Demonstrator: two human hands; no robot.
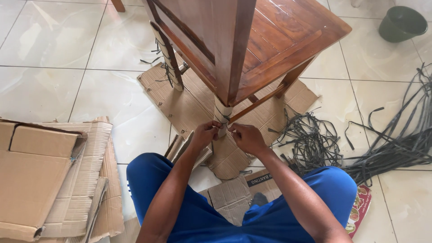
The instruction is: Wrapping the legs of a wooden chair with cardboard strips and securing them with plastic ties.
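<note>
A black strap (pixel 224 118) is pinched by the left hand (pixel 204 134) and right hand (pixel 246 137) against the cardboard-wrapped leg (pixel 222 112) of a wooden chair (pixel 270 40). Loose black straps (pixel 310 141) are heaped just right of it.

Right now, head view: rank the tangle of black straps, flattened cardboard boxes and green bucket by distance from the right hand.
From the right hand:
1. Tangle of black straps, on the floor just right of it.
2. Flattened cardboard boxes, far left, past the left knee.
3. Green bucket, top right corner.
</note>
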